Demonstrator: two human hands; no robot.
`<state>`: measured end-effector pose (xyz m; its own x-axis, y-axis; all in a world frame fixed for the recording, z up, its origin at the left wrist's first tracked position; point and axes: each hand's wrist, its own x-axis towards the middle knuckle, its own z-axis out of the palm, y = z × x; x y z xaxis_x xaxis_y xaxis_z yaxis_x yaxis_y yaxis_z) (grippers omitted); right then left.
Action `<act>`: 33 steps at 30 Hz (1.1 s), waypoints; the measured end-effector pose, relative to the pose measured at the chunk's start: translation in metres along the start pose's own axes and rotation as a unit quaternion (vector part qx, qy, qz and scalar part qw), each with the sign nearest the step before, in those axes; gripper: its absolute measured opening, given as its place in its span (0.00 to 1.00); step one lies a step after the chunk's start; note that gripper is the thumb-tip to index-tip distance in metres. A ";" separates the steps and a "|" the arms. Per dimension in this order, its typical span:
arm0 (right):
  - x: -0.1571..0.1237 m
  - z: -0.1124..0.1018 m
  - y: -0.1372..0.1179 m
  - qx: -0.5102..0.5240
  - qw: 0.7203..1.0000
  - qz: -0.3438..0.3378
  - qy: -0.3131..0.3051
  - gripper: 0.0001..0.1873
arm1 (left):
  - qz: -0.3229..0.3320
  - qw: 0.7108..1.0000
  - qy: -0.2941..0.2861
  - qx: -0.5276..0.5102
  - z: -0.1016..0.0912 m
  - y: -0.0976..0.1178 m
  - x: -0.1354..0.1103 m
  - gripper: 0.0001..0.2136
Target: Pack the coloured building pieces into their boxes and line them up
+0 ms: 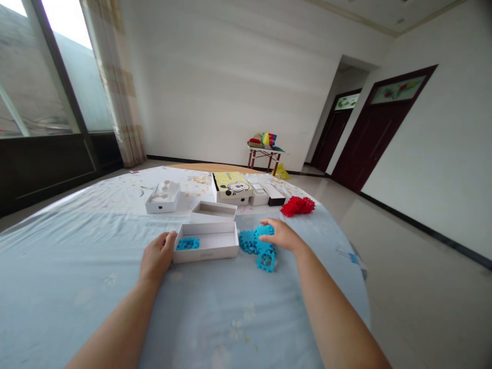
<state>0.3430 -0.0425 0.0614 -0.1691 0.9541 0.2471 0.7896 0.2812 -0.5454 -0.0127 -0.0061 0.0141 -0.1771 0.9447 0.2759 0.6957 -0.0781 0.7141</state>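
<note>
My left hand [158, 255] grips the left end of a shallow open white box [215, 251], its fingers closed on the wall. Inside that box, at the left, lies a blue notched plastic building piece [188, 243]. My right hand [282, 234] is over a pile of similar blue building pieces [248, 241] just right of the box. Its thumb and fingers are apart around the top of the pile, and a grip on any piece does not show. One blue square piece with an open middle [266, 261] lies at the pile's near edge.
Behind the box stands another open white box [213, 211]. Farther back are a yellow cartoon box [232, 187], a white box with cutouts [163, 199], small white boxes [259, 195] and a black-and-white box [274, 195]. Red pieces [298, 206] lie near the table's right edge.
</note>
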 end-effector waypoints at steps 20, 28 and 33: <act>-0.003 -0.011 0.025 -0.034 0.997 0.051 0.043 0.19 | -0.012 1.000 -0.008 0.005 0.004 -0.011 0.008 0.20; -0.002 0.005 0.005 -0.146 0.975 0.165 -0.030 0.19 | -0.013 1.000 -0.007 0.012 0.004 -0.009 0.008 0.21; 0.001 0.010 0.009 -0.039 0.986 0.162 -0.032 0.19 | -0.009 1.000 -0.004 0.008 0.005 -0.010 0.008 0.21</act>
<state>0.3440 -0.0381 0.0483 0.0643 0.9978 0.0182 0.8512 -0.0453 -0.5229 -0.0180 0.0038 0.0060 -0.1845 0.9486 0.2572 0.7028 -0.0556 0.7092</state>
